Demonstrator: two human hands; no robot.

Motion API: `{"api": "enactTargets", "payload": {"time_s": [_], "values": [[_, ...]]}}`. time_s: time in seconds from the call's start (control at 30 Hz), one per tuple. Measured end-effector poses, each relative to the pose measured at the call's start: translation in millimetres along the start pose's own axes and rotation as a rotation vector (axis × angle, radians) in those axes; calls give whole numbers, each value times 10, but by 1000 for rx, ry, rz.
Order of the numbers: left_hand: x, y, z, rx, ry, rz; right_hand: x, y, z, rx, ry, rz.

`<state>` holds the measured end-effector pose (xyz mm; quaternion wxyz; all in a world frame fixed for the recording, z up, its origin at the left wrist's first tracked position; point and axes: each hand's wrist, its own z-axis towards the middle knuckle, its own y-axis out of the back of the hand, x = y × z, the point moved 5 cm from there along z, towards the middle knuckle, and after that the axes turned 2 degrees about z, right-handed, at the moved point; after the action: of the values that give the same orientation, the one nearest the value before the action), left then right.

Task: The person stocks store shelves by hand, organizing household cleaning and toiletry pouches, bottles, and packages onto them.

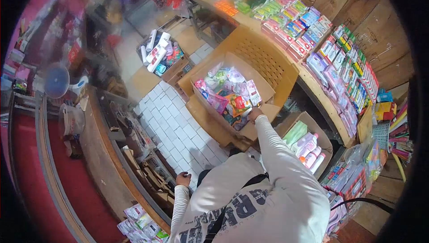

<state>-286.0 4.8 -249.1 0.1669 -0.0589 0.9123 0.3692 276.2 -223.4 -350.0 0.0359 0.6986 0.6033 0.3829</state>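
My right hand (255, 114) is at the near right edge of an open cardboard box (263, 82), its fingers closed at the flap beside the packets; what they grip is too small to make out. Colourful packets (237, 104) fill the box, which rests on a brown plastic chair (268, 57) with a perforated back. Lower down, my left hand (183, 179) hangs over the tiled floor near the wooden counter, fingers curled, with a small pale spot at them that I cannot identify.
A box of bottles (308, 147) stands at the right, another box of white bottles (178, 66) beyond the chair. Boxed goods line the wooden shelf (250, 19). A long counter (100, 149) runs along the left; white tiles (178, 131) lie between.
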Motion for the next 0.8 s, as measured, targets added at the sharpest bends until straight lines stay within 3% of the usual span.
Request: {"api": "enactTargets", "payload": {"time_s": [0.13,0.27,0.4,0.5,0.6,0.63,0.7,0.73,0.8], "values": [[-214,225,-153,-33,-20,48,161,213,-249,-329,127,-254],[-431,343,-105,-9,-37,-38,58,192,-108,-467,97,-176],[-600,311,-39,23,-114,-173,71,336,-225,-320,158,-169],[-845,287,6,70,-185,-298,47,409,-230,-345,309,-220],[-1247,301,-45,141,-250,-454,431,796,-757,-435,343,-179],[-1464,362,-116,150,-275,-457,721,990,-1136,-383,349,-124],[-1737,368,-67,187,-382,-490,917,1184,-1439,-473,489,105],[-1935,396,-94,201,-413,-474,936,1252,-1509,-518,558,220],[-2386,437,-188,227,-480,-441,721,1163,-1210,-405,553,431]]}}
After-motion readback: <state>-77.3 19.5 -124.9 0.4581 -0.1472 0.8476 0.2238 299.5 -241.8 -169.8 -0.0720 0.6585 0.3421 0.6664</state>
